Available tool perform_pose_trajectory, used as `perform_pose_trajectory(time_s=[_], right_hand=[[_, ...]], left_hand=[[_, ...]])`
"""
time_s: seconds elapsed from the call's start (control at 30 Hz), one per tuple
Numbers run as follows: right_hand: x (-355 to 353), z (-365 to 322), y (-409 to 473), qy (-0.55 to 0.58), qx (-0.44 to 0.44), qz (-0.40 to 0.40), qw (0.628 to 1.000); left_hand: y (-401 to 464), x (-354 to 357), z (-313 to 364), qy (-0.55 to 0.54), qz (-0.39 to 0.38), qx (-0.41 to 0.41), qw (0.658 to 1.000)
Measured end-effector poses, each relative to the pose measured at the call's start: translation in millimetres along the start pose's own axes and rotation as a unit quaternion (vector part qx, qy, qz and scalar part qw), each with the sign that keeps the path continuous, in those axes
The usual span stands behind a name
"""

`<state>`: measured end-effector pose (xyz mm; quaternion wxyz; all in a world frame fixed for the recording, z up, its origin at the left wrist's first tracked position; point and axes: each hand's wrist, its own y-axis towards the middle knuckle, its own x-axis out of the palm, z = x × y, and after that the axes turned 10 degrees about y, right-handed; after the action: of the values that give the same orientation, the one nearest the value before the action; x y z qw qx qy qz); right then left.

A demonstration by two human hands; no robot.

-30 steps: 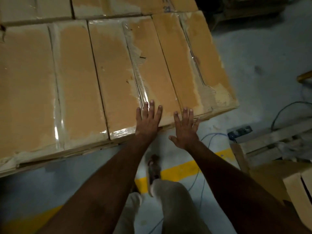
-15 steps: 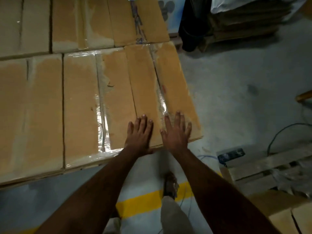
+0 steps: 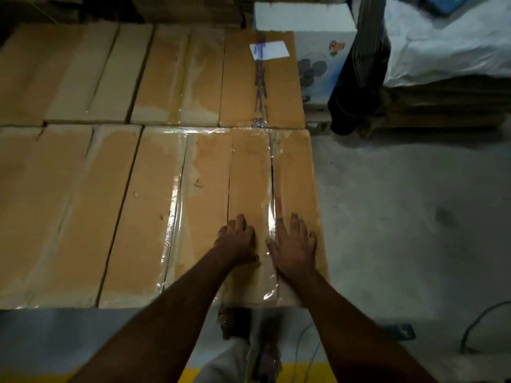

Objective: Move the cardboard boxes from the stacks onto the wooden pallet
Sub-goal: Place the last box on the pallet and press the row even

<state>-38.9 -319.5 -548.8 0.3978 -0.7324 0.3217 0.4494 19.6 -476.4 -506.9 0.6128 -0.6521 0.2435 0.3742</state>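
Cardboard boxes (image 3: 154, 167) lie flat and side by side in two rows, their tops forming one level surface across the left and centre of the view. The nearest box at the right end (image 3: 272, 189) carries a strip of clear tape along its central seam. Left hand (image 3: 238, 240) rests palm down on this box, left of the seam, fingers extended and loosely together, gripping nothing. Right hand (image 3: 296, 244) lies flat just right of the seam, fingers spread, also gripping nothing. The two hands are close but not touching. The box behind it (image 3: 240, 78) bears a white label (image 3: 269, 50). Grey concrete floor (image 3: 414, 217) lies to the right. A printed white carton (image 3: 318, 37) stands beyond the far row. A cable (image 3: 479, 322) crosses the floor at lower right.
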Motion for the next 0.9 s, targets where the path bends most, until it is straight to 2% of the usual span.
perform_pose_trajectory(time_s=[0.2,0.37,0.43,0.5,0.6,0.67,0.77,0.9], right_hand=[[-48.1,-1.8,117.5,-0.027,-0.044,0.014,0.999],[-76.0,-8.5,248.0,0.0,-0.068,0.04,0.997],[-82.8,-11.9,291.5,0.002,-0.076,0.051,0.996],[-88.3,-16.6,328.4,0.007,-0.05,0.062,0.997],[-83.9,-21.3,366.8,0.054,0.06,0.09,0.993],[-74.2,-25.5,378.5,0.053,0.101,0.118,0.986],[-67.0,-35.1,381.7,0.023,0.078,0.146,0.986],[-71.4,-30.2,378.6,0.012,0.043,0.155,0.987]], left_hand=[[90.5,-63.0,-50.4,-0.023,0.061,-0.039,0.997],[186.4,-113.4,-105.7,0.001,0.176,-0.081,0.981],[218.7,-128.1,-123.9,0.004,0.198,-0.098,0.975],[244.4,-135.0,-139.4,-0.015,0.198,-0.128,0.972],[269.7,-133.5,-153.9,-0.059,0.156,-0.171,0.971],[277.9,-128.8,-155.8,-0.078,0.156,-0.169,0.97],[276.4,-125.9,-155.3,-0.075,0.177,-0.166,0.967],[275.3,-134.7,-152.8,-0.059,0.156,-0.173,0.971]])
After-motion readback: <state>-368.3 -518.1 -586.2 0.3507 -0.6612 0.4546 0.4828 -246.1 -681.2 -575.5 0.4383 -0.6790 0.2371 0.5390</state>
